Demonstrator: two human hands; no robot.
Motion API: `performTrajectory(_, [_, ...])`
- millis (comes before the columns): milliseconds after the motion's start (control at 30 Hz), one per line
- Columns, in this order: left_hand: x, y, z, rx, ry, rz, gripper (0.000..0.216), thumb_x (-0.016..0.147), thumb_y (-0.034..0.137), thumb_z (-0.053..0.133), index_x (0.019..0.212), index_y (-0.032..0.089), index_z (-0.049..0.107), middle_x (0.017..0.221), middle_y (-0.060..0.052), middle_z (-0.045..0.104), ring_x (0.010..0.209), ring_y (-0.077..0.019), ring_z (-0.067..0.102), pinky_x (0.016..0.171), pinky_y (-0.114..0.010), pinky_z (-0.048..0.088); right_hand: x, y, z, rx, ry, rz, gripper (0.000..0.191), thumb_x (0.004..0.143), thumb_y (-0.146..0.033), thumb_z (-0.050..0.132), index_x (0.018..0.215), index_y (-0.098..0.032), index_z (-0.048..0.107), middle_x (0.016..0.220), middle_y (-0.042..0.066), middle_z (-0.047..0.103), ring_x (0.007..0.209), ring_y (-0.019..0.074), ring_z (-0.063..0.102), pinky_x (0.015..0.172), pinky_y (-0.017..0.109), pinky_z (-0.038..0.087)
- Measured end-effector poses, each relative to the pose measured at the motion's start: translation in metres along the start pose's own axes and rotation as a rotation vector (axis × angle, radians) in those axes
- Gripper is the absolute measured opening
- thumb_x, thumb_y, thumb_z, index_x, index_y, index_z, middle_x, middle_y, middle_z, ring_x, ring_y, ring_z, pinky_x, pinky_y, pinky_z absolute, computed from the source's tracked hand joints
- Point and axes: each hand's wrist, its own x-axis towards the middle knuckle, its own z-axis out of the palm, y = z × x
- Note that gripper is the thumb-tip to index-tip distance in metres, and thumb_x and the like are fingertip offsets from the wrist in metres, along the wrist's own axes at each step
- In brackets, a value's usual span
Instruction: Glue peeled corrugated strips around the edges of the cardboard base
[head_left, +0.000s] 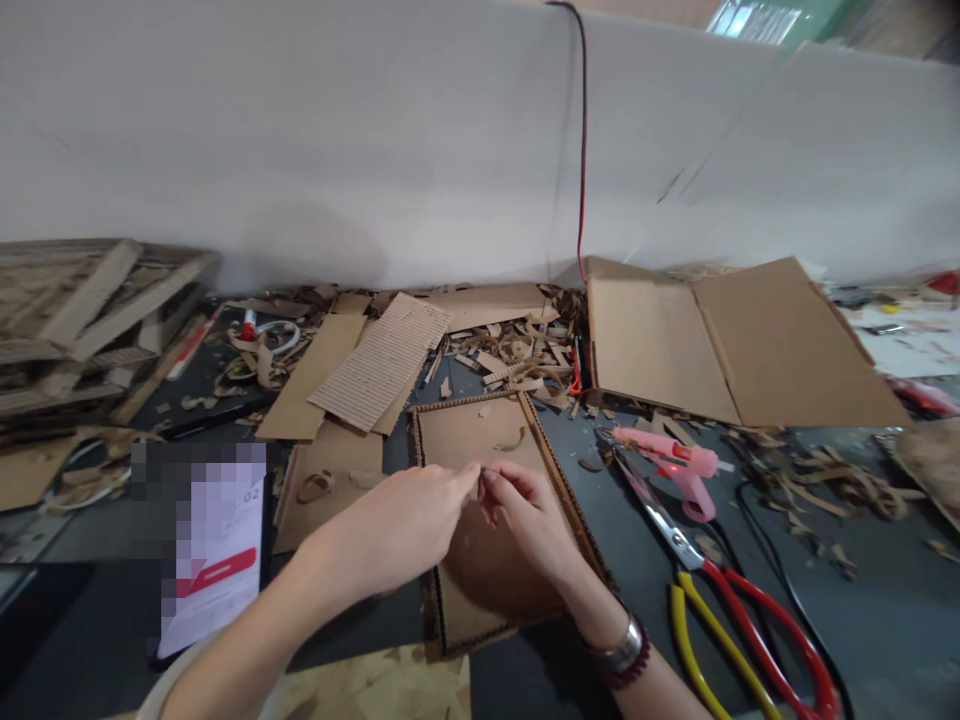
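Note:
My left hand (382, 530) and my right hand (525, 515) meet at the fingertips above a shallow cardboard frame with a corrugated edge (480, 430). Both pinch a small, thin dark piece (481, 472), too small to name. Beneath my hands lies the frame on the dark work mat (600, 520). A pink hot glue gun (675, 465) and scissors with red and yellow handles (712, 610) lie to the right of my right hand. A tablet with a pixelated screen (214, 550) lies left of my left forearm.
A folded brown cardboard sheet (739, 345) stands behind the glue gun. Corrugated cardboard (382, 360), curled scraps (517, 350) and a stack of cardboard pieces (82, 320) cover the back of the mat. A white wall (300, 130) with a red-and-black cable (583, 130) closes the far side.

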Motion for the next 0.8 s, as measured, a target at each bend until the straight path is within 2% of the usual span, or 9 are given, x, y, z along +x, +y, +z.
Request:
performTrajectory(100, [0.0, -0.007, -0.009, -0.171, 0.008, 0.028, 0.031, 0.087, 0.014, 0.027, 0.098, 0.017, 0.056, 0.075, -0.004, 0.064, 0.068, -0.017, 0.059, 0.062, -0.026, 0.04, -0.001, 0.002, -0.003, -0.011, 0.065, -0.031, 0.028, 0.082, -0.035, 0.048, 0.061, -0.016, 0.053, 0.053, -0.002, 0.047, 0.047, 0.0083, 0.042, 0.045, 0.021, 0.035])
performTrajectory(200, [0.0, -0.011, -0.018, -0.271, 0.022, 0.013, 0.031, 0.09, 0.019, 0.026, 0.082, 0.017, 0.055, 0.064, 0.0, 0.059, 0.06, -0.0133, 0.055, 0.06, -0.024, 0.037, -0.004, -0.001, -0.009, -0.011, 0.099, -0.08, 0.014, 0.082, -0.03, 0.053, 0.088, -0.019, 0.06, 0.074, 0.001, 0.057, 0.062, 0.0108, 0.052, 0.053, 0.021, 0.043])
performTrajectory(300, [0.002, -0.012, -0.021, -0.283, 0.04, 0.018, 0.031, 0.09, 0.023, 0.028, 0.075, 0.016, 0.054, 0.063, 0.001, 0.056, 0.058, -0.0127, 0.051, 0.056, -0.023, 0.034, -0.007, -0.012, -0.014, -0.115, 0.006, -0.162, 0.03, 0.079, -0.024, 0.058, 0.109, -0.026, 0.058, 0.094, 0.004, 0.06, 0.08, 0.0141, 0.057, 0.066, 0.025, 0.049])
performTrajectory(467, [0.006, -0.014, -0.014, -0.245, -0.006, 0.061, 0.032, 0.088, 0.024, 0.032, 0.073, 0.015, 0.058, 0.06, 0.0, 0.057, 0.056, -0.0132, 0.051, 0.054, -0.023, 0.035, -0.007, -0.033, -0.018, -0.463, -0.09, -0.286, 0.015, 0.078, -0.022, 0.059, 0.09, -0.024, 0.069, 0.082, 0.004, 0.067, 0.073, 0.016, 0.061, 0.067, 0.028, 0.049])
performTrajectory(533, [0.006, -0.011, -0.011, -0.199, 0.111, 0.045, 0.025, 0.086, 0.025, 0.037, 0.082, 0.016, 0.06, 0.072, -0.003, 0.062, 0.067, -0.0166, 0.057, 0.062, -0.026, 0.041, -0.006, -0.033, -0.019, -0.464, -0.058, -0.271, 0.014, 0.076, -0.02, 0.061, 0.086, -0.023, 0.07, 0.08, 0.005, 0.069, 0.073, 0.0172, 0.062, 0.068, 0.029, 0.049])
performTrajectory(633, [0.002, 0.0, -0.008, -0.12, 0.531, 0.029, 0.02, 0.082, 0.022, 0.045, 0.095, 0.017, 0.059, 0.101, -0.008, 0.061, 0.097, -0.022, 0.054, 0.085, -0.034, 0.04, -0.002, -0.024, -0.024, -0.298, 0.1, -0.14, 0.011, 0.068, -0.02, 0.067, 0.078, -0.022, 0.072, 0.079, 0.005, 0.07, 0.073, 0.0181, 0.063, 0.069, 0.03, 0.049])
performTrajectory(700, [-0.001, 0.007, -0.004, -0.175, 0.718, 0.011, 0.015, 0.081, 0.02, 0.046, 0.088, 0.016, 0.06, 0.096, -0.008, 0.062, 0.091, -0.0195, 0.056, 0.083, -0.032, 0.043, 0.001, -0.016, -0.029, -0.186, 0.205, -0.071, 0.013, 0.065, -0.023, 0.07, 0.078, -0.02, 0.071, 0.078, 0.005, 0.07, 0.071, 0.0179, 0.063, 0.068, 0.03, 0.05])
performTrajectory(733, [-0.002, 0.009, 0.0, -0.26, 0.717, -0.005, 0.014, 0.081, 0.02, 0.047, 0.082, 0.016, 0.06, 0.088, -0.006, 0.063, 0.082, -0.0171, 0.057, 0.077, -0.029, 0.045, 0.003, -0.011, -0.031, -0.147, 0.236, -0.055, 0.015, 0.065, -0.025, 0.07, 0.079, -0.019, 0.071, 0.076, 0.004, 0.07, 0.069, 0.0174, 0.063, 0.066, 0.03, 0.051])
performTrajectory(800, [-0.002, 0.008, 0.011, -0.507, 0.549, -0.051, 0.016, 0.081, 0.025, 0.049, 0.078, 0.015, 0.061, 0.076, -0.004, 0.063, 0.067, -0.014, 0.058, 0.065, -0.025, 0.048, 0.005, -0.003, -0.033, -0.079, 0.254, -0.032, 0.019, 0.065, -0.029, 0.069, 0.081, -0.019, 0.07, 0.071, 0.003, 0.07, 0.064, 0.0157, 0.063, 0.064, 0.03, 0.051])
